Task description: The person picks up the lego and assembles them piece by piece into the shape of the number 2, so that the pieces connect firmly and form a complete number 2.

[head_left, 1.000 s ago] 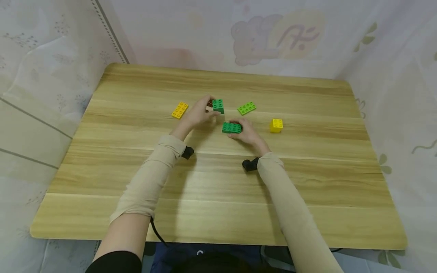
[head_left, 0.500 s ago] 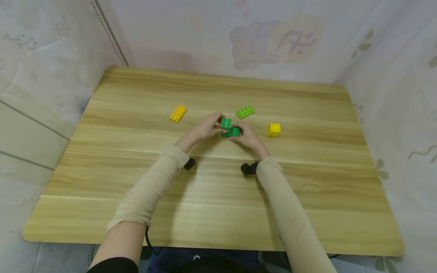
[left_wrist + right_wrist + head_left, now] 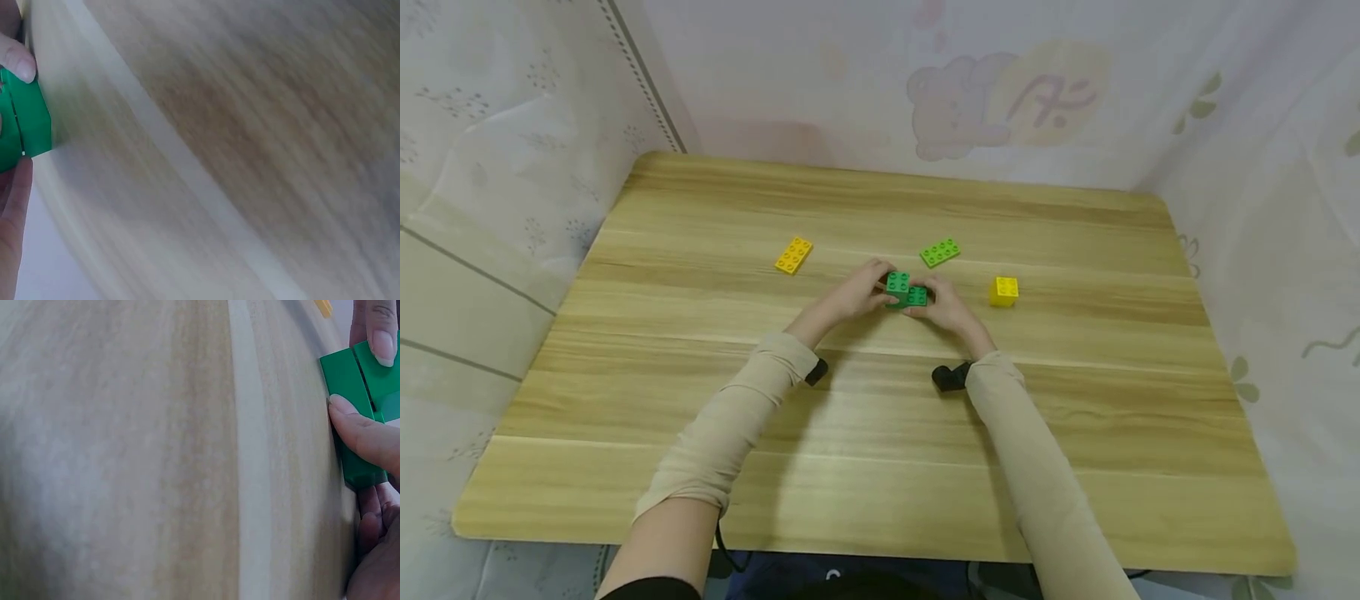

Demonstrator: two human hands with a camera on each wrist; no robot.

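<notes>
wooden table (image 3: 880, 467), both hands pinching stacked green bricks (image 3: 906, 290), left hand (image 3: 853, 293), right hand (image 3: 946, 305)

Smooth, faintly glossy plastic green bricks (image 3: 905, 290) sit on the matt wood-grain table (image 3: 880, 467), with thin printed cloth (image 3: 1000, 83) hanging behind it and soft beige knit sleeves (image 3: 730, 425) lying across it.

Dark green bricks (image 3: 906, 291), lime green plate (image 3: 940, 252), yellow brick (image 3: 1003, 291), orange-yellow plate (image 3: 793, 255), pale wood-grain table (image 3: 865, 433), beige sleeves (image 3: 730, 425)
</notes>
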